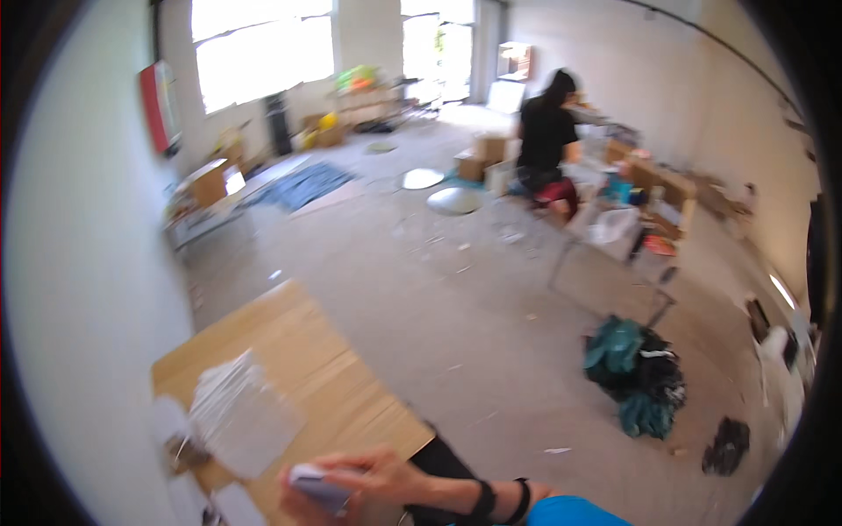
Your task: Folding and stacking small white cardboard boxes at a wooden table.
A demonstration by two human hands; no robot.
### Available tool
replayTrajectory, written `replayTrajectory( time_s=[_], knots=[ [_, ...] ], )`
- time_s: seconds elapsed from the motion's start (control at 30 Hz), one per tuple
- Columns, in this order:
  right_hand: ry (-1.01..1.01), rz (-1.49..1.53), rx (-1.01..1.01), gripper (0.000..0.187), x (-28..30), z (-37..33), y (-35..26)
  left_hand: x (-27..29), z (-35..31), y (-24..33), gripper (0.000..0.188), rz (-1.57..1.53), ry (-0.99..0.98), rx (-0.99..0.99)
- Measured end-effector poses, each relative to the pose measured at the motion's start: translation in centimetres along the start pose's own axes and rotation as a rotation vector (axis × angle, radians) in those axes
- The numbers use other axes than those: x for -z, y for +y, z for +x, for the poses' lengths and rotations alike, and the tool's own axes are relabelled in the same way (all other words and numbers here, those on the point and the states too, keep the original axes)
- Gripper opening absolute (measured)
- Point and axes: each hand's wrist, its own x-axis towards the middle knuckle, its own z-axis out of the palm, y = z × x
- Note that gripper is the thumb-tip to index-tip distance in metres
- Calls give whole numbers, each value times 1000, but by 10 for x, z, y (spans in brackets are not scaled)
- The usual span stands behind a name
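Note:
At the lower edge, over the near end of a wooden table [342, 386], both of my hands are close together around a small pale lilac, block-like thing [317, 480]; its kind is too blurred to tell. My left hand [296, 501] is closed on it from the left, partly cut off by the picture's edge. Coming in from the right, my right hand [386, 478] has its fingers bent over the thing's top and near side. Just beyond the hands lies a fanned stack of white sheets or flat bags [244, 408].
White pieces [239, 506] and a small brownish item [186, 454] lie by the left wall. Dark green and black plastic bags [636, 373] sit on the floor to the right. Farther off, a person in black [548, 131] sits at a cluttered table [566, 230].

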Motion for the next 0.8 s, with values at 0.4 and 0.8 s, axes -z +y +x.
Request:
replayTrajectory(
  time_s=[0.4, 0.8],
  knots=[
    [428, -464, 587, 39, -25, -10, 21, -3, -12, -13, 124, -167, 242, -216],
    [438, -749, 802, 23, -17, -5, 18, 8, -1, -3, 116, -53, 292, -231]
  ],
)
